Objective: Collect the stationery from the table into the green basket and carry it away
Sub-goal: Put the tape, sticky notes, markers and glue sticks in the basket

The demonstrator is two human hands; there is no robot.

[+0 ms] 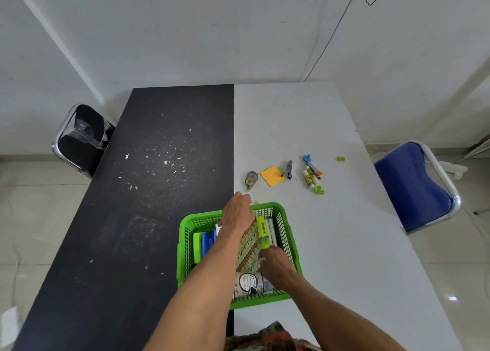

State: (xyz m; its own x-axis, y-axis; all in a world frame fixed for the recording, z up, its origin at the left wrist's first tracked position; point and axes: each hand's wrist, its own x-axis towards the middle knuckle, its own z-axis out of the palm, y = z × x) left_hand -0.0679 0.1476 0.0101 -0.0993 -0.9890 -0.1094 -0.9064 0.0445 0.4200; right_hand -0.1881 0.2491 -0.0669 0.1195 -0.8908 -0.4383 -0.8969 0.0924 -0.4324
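The green basket (287,234) stands at the near edge where the black and white tables meet. It holds a patterned notebook (250,247), blue items (208,242) and a roll with print (248,284). My right hand (277,267) is inside the basket, its fingers on the lower end of a yellow-green highlighter (263,232). My left hand (237,212) reaches over the basket's far rim, closed around a small clear object that is mostly hidden. Beyond the basket, on the white table, lie a correction tape (250,179), orange sticky notes (271,175), a grey clip tool (288,169), glue sticks and pens (311,177).
A small green cap (340,159) lies farther right on the white table (344,244). The black table (148,178) on the left is speckled with white bits. A black chair (82,138) stands at the left, a blue chair (416,186) at the right. Walls close off the far side.
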